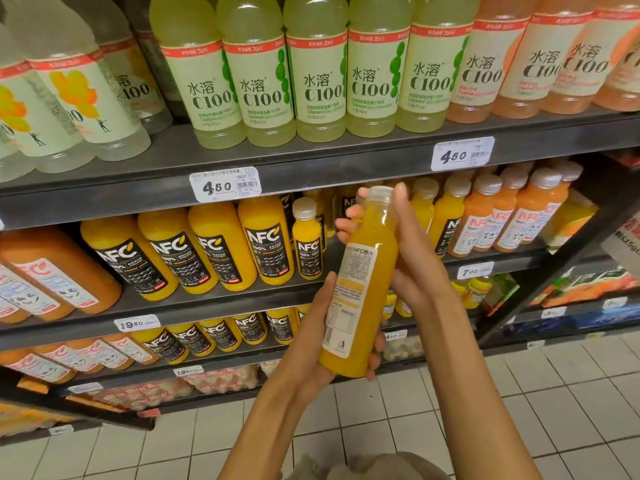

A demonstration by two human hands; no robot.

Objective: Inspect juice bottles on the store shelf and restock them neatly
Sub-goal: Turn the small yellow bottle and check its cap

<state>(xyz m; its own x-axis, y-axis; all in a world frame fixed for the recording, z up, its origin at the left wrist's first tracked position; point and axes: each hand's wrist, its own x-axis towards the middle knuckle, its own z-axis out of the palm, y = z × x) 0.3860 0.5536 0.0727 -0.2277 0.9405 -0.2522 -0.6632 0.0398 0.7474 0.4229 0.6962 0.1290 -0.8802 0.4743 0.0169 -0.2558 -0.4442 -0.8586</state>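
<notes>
A small orange juice bottle (363, 282) with a white cap is held up in front of the middle shelf, its back label facing me. My left hand (311, 344) grips its lower body from below, thumb along the left side. My right hand (405, 258) holds the neck and cap from behind, fingers wrapping round the top. On the shelf (214, 299) behind stands one small NFC bottle (306, 240) next to several large NFC orange bottles (214, 247). A gap shows on the shelf to the right of that small bottle.
The upper shelf (311, 161) carries pale green C100 bottles (318, 74) and orange-pink ones on the right. Small NFC bottles (485, 216) fill the right of the middle shelf. Lower shelves hold more juice. White tiled floor (450, 410) lies below.
</notes>
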